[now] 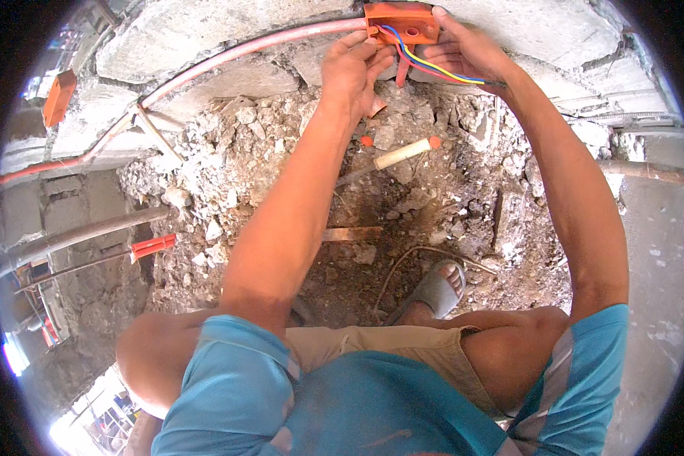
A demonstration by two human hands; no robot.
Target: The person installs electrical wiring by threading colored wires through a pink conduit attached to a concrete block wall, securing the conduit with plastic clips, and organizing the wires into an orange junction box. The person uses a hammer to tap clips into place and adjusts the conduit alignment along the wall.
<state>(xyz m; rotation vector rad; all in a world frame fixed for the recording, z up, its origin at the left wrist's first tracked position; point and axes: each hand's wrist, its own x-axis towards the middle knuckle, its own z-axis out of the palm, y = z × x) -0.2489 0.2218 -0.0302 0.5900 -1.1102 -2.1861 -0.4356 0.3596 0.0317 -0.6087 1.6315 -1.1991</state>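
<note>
An orange electrical box (pixel 422 17) sits against the block wall at the top of the head view. Blue, yellow and red wires (pixel 429 67) come out of its open face and trail right, across my right hand. My left hand (pixel 349 72) grips the box's lower left corner, where a pinkish conduit (pixel 258 49) meets it. My right hand (pixel 475 52) has its thumb on the box's right end, with the other fingers curled below it. Under the box a short red pipe (pixel 403 70) points downward, partly behind the wires.
Broken concrete rubble (pixel 243 152) covers the ground below the wall. A pale, orange-tipped stick (pixel 403 154) and a wood strip (pixel 353 234) lie there, near my sandalled foot (pixel 442 289). Another orange box (pixel 59 99) is on the left wall; a pipe (pixel 91 232) runs lower left.
</note>
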